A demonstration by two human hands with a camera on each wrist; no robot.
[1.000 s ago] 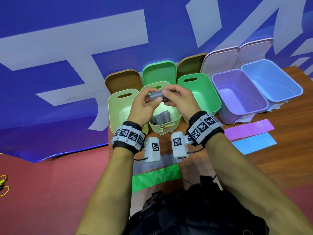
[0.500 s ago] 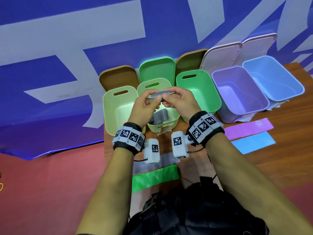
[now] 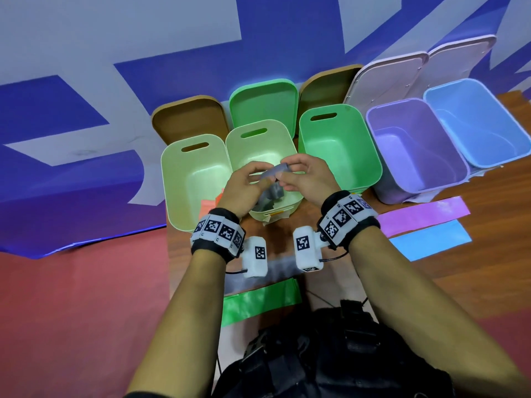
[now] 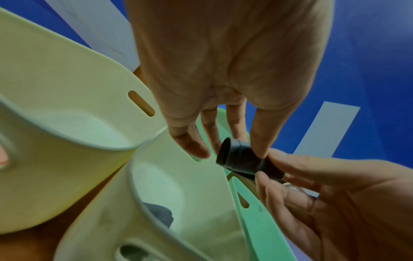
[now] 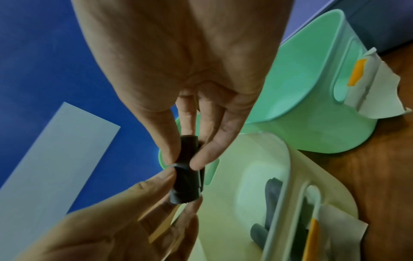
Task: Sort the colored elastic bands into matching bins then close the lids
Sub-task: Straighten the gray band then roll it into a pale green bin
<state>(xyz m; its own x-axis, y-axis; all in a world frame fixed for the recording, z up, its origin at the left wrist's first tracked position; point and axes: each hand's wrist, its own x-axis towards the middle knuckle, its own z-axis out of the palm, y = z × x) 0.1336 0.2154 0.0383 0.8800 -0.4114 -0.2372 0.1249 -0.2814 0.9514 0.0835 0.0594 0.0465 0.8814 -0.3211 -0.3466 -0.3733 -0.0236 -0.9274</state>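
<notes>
From the head camera, the left hand [image 3: 244,186] and the right hand [image 3: 304,179] meet above the middle pale green bin [image 3: 258,150], each pinching one end of a rolled grey elastic band [image 3: 275,171] between thumb and fingertips. Another grey band [image 3: 271,195] lies inside that bin, partly hidden by the hands. A second pale green bin [image 3: 186,179] stands just to its left, and to its right come a brighter green bin [image 3: 342,145], a purple bin [image 3: 413,147] and a blue bin [image 3: 477,119], all open, with their lids leaning against the blue banner behind. On the wooden table [image 3: 494,271] lie a purple band [image 3: 422,215], a blue band [image 3: 431,239] just beside it, and a green band [image 3: 258,304] near the person's body. In the left wrist view, the left hand [image 4: 223,70] holds the dark roll [image 4: 239,159] between thumb and forefinger, the other fingers loosely extended, while the right hand [image 4: 335,194] grips the roll's opposite end; below, grey material, probably the other band [image 4: 161,213], shows over the bin's rim. In the right wrist view, the right hand [image 5: 183,67] pinches the upper end of the roll [image 5: 187,169] and the left hand [image 5: 111,224] pinches its lower end, above the pale green bin [image 5: 245,185] that holds the grey band [image 5: 271,197].
</notes>
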